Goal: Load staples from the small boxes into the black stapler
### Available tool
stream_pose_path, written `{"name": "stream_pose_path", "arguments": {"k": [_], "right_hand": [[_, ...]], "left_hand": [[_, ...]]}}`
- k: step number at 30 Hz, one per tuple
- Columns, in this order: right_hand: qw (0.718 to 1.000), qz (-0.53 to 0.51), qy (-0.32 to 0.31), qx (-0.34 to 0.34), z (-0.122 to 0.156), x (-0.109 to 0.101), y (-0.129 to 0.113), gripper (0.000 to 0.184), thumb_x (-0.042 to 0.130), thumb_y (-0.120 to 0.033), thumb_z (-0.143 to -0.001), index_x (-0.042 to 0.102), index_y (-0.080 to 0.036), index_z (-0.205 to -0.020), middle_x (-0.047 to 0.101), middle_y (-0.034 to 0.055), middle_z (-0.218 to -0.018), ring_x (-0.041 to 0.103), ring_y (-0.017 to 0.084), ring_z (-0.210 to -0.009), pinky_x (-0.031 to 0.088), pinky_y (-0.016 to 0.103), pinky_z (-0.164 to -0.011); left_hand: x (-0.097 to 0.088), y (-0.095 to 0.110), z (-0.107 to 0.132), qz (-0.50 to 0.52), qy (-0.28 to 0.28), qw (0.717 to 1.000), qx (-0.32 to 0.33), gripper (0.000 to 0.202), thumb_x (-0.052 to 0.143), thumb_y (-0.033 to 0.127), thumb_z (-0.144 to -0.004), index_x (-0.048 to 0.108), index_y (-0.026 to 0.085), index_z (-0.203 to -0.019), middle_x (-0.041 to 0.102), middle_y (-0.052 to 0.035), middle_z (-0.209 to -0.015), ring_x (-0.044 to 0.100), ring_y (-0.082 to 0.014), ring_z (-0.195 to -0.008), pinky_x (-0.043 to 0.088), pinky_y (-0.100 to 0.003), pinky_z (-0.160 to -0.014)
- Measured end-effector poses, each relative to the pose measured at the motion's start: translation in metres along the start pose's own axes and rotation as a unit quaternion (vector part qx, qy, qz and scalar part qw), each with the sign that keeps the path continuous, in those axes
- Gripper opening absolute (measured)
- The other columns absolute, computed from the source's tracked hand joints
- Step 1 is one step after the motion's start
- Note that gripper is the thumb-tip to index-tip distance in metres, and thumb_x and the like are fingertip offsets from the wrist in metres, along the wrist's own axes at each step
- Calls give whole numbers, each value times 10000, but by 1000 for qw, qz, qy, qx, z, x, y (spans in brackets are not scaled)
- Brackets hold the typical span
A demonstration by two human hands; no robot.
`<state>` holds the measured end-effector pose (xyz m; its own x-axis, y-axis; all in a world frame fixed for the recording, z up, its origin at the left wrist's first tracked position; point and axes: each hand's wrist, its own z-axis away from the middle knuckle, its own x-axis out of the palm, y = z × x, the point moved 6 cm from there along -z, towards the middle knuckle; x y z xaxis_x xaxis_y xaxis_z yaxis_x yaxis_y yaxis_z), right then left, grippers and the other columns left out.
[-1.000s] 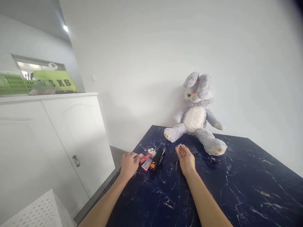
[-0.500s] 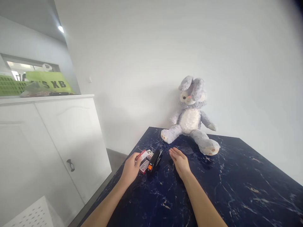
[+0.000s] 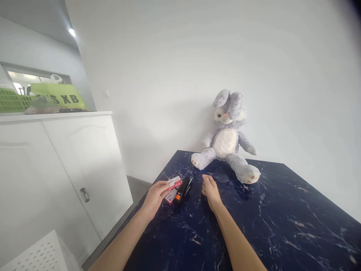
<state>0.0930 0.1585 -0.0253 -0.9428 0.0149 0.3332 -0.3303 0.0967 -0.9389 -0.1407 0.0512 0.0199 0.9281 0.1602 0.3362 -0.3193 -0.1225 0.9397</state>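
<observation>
My left hand [image 3: 154, 195] pinches a small red-and-white box [image 3: 175, 183] between thumb and fingers, its printed long side facing me. Below it on the tabletop lies a second red-and-white pack [image 3: 170, 196], partly covered. Just right of these, a black stapler [image 3: 184, 190] with an orange end rests on the table, touching or nearly touching the packs. My right hand [image 3: 211, 191] is to the right of the stapler, apart from it, its fingers curled in with nothing visible in them.
A grey plush rabbit [image 3: 225, 143] sits at the back of the dark blue marbled table [image 3: 282, 218], against the wall. To the left stand a white cabinet [image 3: 84, 162] with a green bag [image 3: 60, 96] on top, and a perforated white box [image 3: 36, 254].
My left hand has lifted and turned the small red-and-white box above the other pack. My right hand has curled its outstretched fingers in. The stapler stays put.
</observation>
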Motion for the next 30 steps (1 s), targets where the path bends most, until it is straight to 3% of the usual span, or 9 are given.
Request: {"name": "stream_pose_path", "arguments": {"k": [3, 7, 12, 17, 21, 26, 30], "right_hand": [[1000, -22, -14, 7, 0, 0, -3, 381, 558, -573, -828, 595, -219, -964, 322, -104, -554, 224, 58, -403, 192, 189, -374], [999, -15, -50, 13, 2, 6, -4, 485, 628, -555, -784, 645, -200, -1115, 397, -85, -584, 235, 52, -413, 186, 194, -385], [998, 25, -65, 0, 3, 10, -3, 603, 659, -565, -777, 587, -214, -1263, 606, -34, -699, 336, 66, -433, 295, 207, -411], [997, 72, -12, -12, -3, 0, 3, 486, 627, -597, -778, 632, -202, -1059, 571, -48, -601, 403, 93, -437, 313, 209, -419], [994, 106, -15, -24, -1, 0, -1, 446, 677, -600, -725, 687, -204, -930, 549, -49, -557, 436, 110, -444, 343, 224, -437], [991, 122, -27, -39, 1, 3, -5, 429, 637, -574, -772, 723, -192, -948, 613, -20, -671, 494, 110, -486, 411, 235, -487], [992, 117, -29, -40, -2, 4, -3, 433, 644, -518, -787, 687, -194, -1071, 685, 11, -770, 565, 132, -547, 482, 261, -558]], "left_hand": [[-4, -3, -3, 9, 4, 1000, -10, 278, 850, 196, -708, 658, 154, -904, 737, -117, -1062, 696, -270, -1064, 556, -365, -978], [-9, -7, -5, 19, 20, 999, -37, 482, 845, 167, -722, 635, 170, -1156, 695, -125, -1194, 676, -272, -1112, 579, -384, -963], [-9, -8, -7, 41, 12, 998, -42, 336, 782, 135, -782, 677, 149, -1101, 688, -124, -1223, 645, -267, -1173, 547, -355, -1026], [-5, -4, -7, 75, -5, 997, -34, 267, 700, 126, -837, 695, 126, -1104, 688, -132, -1234, 620, -271, -1212, 500, -373, -1089], [-5, -3, -5, 73, -1, 997, -36, 277, 706, 130, -835, 700, 129, -1113, 692, -128, -1230, 617, -268, -1216, 501, -375, -1088], [-6, -6, -4, 48, 4, 998, -37, 315, 744, 168, -825, 694, 148, -1135, 690, -116, -1240, 624, -258, -1206, 527, -350, -1054], [-11, -7, -5, 8, 39, 999, -27, 318, 777, 207, -806, 695, 131, -1104, 719, -135, -1169, 667, -262, -1137, 572, -347, -985]]}}
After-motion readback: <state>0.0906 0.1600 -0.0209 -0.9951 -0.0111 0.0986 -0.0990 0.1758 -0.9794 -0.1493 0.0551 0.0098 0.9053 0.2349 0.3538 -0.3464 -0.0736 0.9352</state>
